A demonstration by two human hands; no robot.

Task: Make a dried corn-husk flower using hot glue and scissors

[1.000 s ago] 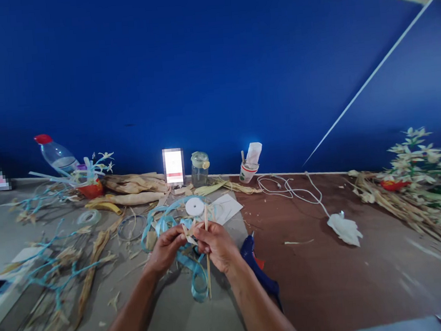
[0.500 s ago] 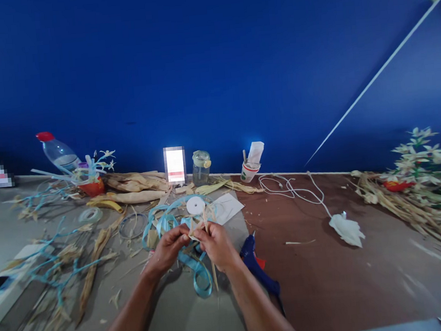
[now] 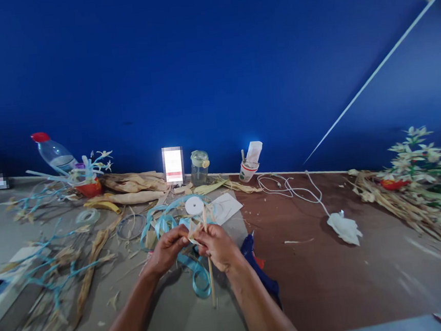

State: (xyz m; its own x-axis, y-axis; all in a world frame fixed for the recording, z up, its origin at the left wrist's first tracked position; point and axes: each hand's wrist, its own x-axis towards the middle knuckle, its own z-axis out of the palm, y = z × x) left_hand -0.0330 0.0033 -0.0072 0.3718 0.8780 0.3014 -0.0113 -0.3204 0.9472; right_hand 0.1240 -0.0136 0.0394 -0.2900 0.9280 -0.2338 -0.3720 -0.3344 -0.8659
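Note:
My left hand [image 3: 168,249] and my right hand [image 3: 217,245] meet above the table's middle, both pinched closed. My right hand grips a thin wooden stick [image 3: 211,282] that runs upright through the fist and out below it. My left hand pinches a small pale husk piece [image 3: 192,238] against the stick near its top. Light blue ribbon [image 3: 198,281] loops under and behind both hands. A white tape roll [image 3: 194,206] lies just beyond my fingers.
A blue glue gun [image 3: 258,270] lies right of my right wrist. Dried husks [image 3: 135,184], a plastic bottle [image 3: 54,155], a glass jar [image 3: 199,168] and a paper cup [image 3: 248,171] line the blue wall. A white cable [image 3: 298,191] and husk flowers [image 3: 418,179] sit right.
The stick has swung back to near upright after tilting half a second ago. Both hands stay together in nearly the same spot, fingers shifting slightly on the husk piece.

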